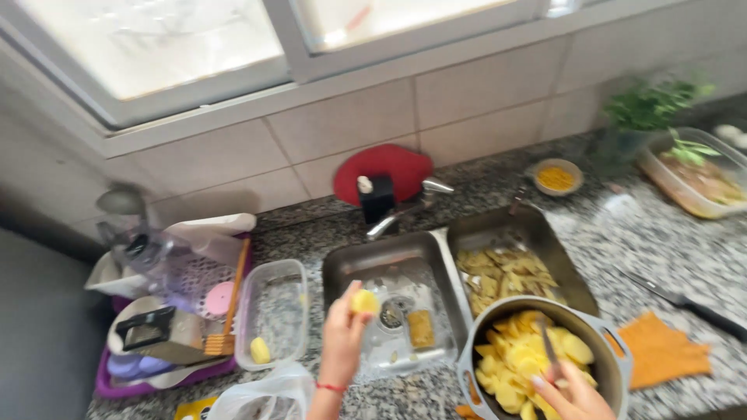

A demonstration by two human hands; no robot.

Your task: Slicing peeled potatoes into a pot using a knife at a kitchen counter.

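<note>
- Left hand (342, 330), w/ a red thread bracelet at the wrist, is holding a small yellow peeled potato piece (363, 301) up over the left steel sink basin (342, 268); fingers are closing round it from below, pinching it at the tips.
- Right hand (572, 393) is gripping a thin dark-handled knife (548, 350), fingers wrapped shut on the handle, blade pointing into the round grey metal pot (611, 342) of pale yellow potato slices (517, 362).
- Right steel basin (556, 249) is holding a heap of brownish potato peelings (506, 272); pot rim is overhanging its front edge.
- Yellow sponge (421, 328) is lying near the drain, just beside the held piece.
- Risk, as I judge it: the piece is wet-looking and only held at the tips, so it could be slipping down into the basin, toward the drain.
- Also: the blade is sitting close to the right fingers in a crowded pot, so a nick seems possible; the pot could be tipping since it's perching on the sink edge.
</note>
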